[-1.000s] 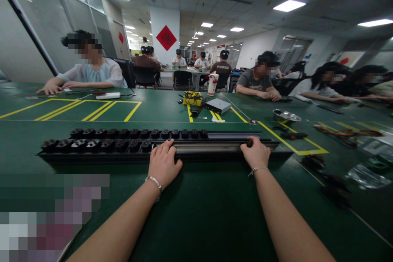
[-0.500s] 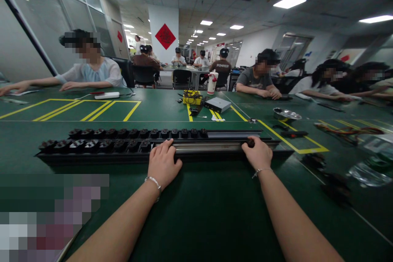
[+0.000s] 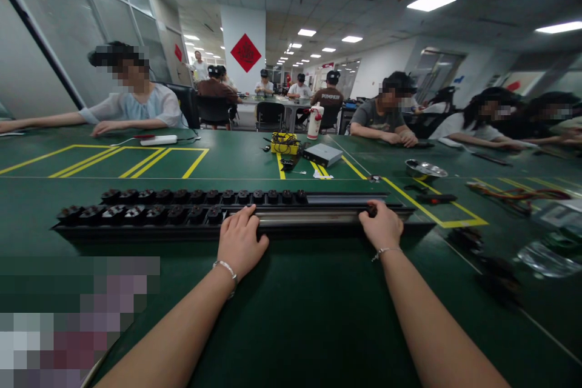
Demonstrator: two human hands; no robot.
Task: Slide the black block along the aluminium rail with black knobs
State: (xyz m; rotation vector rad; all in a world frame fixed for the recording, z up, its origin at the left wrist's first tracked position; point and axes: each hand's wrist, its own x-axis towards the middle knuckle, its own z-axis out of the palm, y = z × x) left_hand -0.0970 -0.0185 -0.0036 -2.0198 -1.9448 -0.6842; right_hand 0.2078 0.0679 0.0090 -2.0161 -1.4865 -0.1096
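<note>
Green bench, yellow tape marking out areas on its surface, office room beyond. Left to right: a co-worker sits at the far edge, left part, one arm stretched along the bench; a white bar lies nearby.

Long black double rail lies across the middle of the bench, roughly parallel to the far edge. Black plug-like modules fill its left portion in two rows, pins up, presumably seated in line by the channels.

My left hand rests over the front channel just right of the last module, fingers loosely spread, thumb near the front wall; probably steadying. Cannot tell whether the palm hides anything. Bare metallic strip between my hands.

Toward the far edge: yellow box with cables, grey case. My right hand is closed, thumb and fingers around a dark piece at the channel's right end, perhaps pinched to keep it aligned.

Farther right: metal bowl, then coloured wires.
</note>
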